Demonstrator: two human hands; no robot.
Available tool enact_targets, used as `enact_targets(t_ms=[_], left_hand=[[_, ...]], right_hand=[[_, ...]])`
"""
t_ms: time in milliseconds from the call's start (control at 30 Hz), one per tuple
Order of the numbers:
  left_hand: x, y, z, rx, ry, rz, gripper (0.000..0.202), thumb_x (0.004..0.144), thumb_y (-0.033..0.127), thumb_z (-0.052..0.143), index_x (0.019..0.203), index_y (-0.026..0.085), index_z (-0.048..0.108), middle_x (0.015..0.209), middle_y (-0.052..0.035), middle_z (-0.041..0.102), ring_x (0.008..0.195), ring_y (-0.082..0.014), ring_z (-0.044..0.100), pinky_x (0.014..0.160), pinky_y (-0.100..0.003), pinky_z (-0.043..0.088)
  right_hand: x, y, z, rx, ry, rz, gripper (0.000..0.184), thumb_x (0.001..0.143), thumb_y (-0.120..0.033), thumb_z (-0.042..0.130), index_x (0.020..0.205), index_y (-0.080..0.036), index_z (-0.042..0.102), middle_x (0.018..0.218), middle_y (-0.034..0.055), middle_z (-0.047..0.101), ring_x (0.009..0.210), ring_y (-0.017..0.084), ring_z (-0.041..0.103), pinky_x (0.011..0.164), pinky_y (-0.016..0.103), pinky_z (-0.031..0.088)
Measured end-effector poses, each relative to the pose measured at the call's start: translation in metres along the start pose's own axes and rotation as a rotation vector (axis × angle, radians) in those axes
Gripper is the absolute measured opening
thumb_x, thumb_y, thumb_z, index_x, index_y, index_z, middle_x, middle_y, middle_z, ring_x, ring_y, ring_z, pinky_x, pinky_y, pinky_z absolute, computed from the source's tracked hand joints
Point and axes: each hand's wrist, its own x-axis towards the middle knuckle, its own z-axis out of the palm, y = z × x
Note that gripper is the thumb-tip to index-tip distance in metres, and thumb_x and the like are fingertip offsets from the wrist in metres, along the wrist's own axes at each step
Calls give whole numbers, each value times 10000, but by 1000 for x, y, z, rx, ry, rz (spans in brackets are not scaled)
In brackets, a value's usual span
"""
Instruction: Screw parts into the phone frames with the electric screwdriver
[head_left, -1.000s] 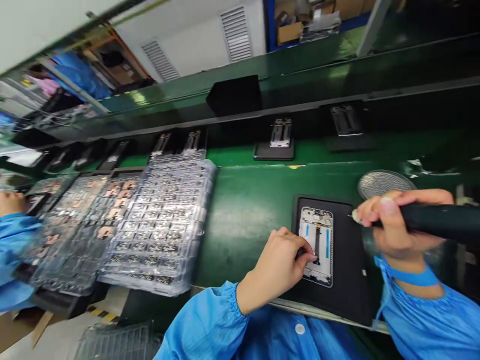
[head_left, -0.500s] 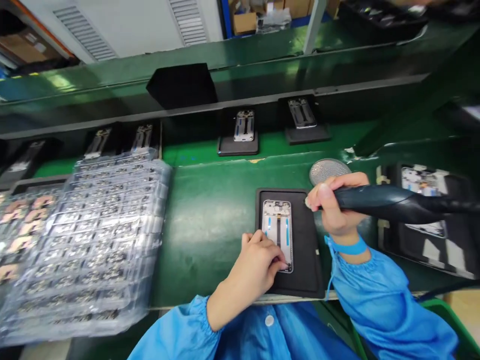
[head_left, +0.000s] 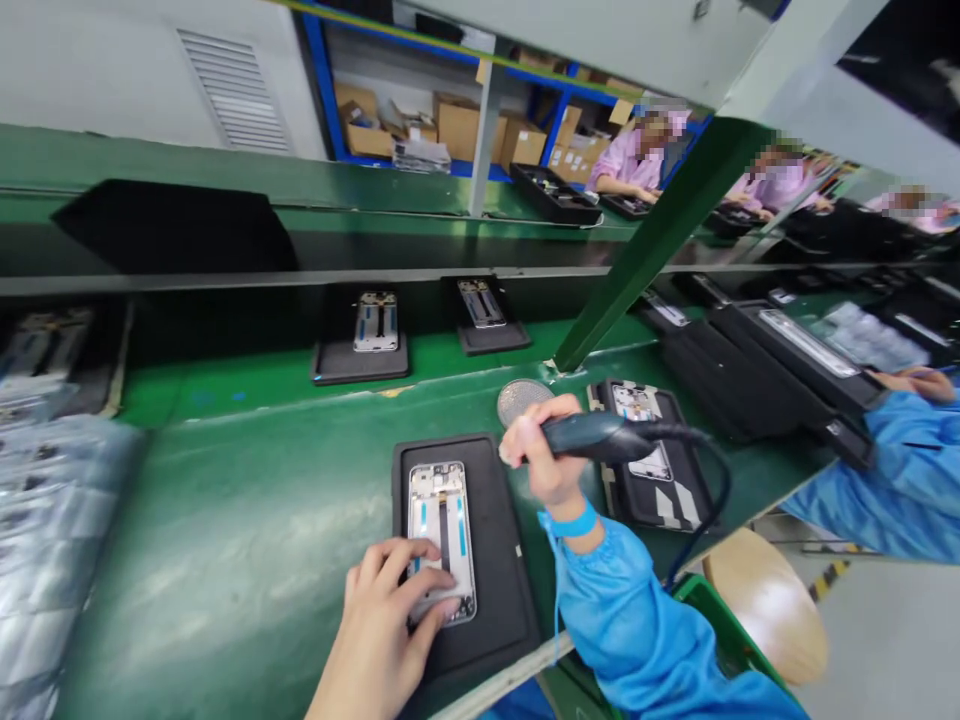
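Note:
A phone frame with blue strips lies in a black fixture tray on the green bench. My left hand rests on the frame's near end, fingers spread and pressing down on it. My right hand is closed round a dark corded electric screwdriver, held level just right of the tray's far corner, its tip hidden by my fingers. A blue wrist strap circles my right wrist.
A round metal dish sits behind my right hand. A second tray with a phone frame lies to the right. Two more trays ride the belt behind. Clear blister trays are stacked left. A co-worker's blue sleeve is right; a wooden stool below.
My view has swung to the right, so the stacked blister trays slid to the left edge. My left hand's fingers have flattened on the frame's near end. The screwdriver stays beside the tray.

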Motion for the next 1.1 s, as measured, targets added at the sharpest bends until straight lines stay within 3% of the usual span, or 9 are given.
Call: enact_targets(t_ms=[167, 300, 567, 1100], left_hand=[[48, -6, -14, -50, 76, -81, 58, 1062, 260, 963, 1083, 314, 960, 1298, -94, 872, 1227, -354, 723, 1085, -512, 658], [70, -13, -28, -160, -65, -93, 109, 1018, 254, 1016, 1088, 335, 995, 1304, -94, 835, 1220, -332, 690, 1144, -512, 681], [85, -9, -37, -243, -248, -16, 125, 1036, 236, 1009, 1114, 333, 1009, 1391, -104, 801, 1327, -331, 666, 1254, -528, 649], [84, 1, -34, -257, -213, -46, 139, 1045, 197, 973, 1138, 299, 987, 1422, -105, 804, 1355, -338, 669, 1279, -560, 630]], right_hand=[[32, -12, -22, -27, 78, 46, 476, 1083, -559, 975, 1112, -322, 564, 634, -159, 570, 421, 107, 520, 458, 242, 527], [44, -3, -39, -73, 133, 42, 531, 1039, -608, 1009, 1082, -313, 570, 627, -150, 582, 428, 99, 500, 479, 247, 528], [54, 12, -59, -149, 157, 33, 563, 1025, -666, 1000, 1084, -330, 552, 620, -150, 572, 408, 134, 518, 446, 302, 535], [52, 17, -61, -156, 133, 87, 592, 998, -656, 1040, 1047, -308, 564, 619, -142, 580, 429, 113, 521, 478, 277, 534]])
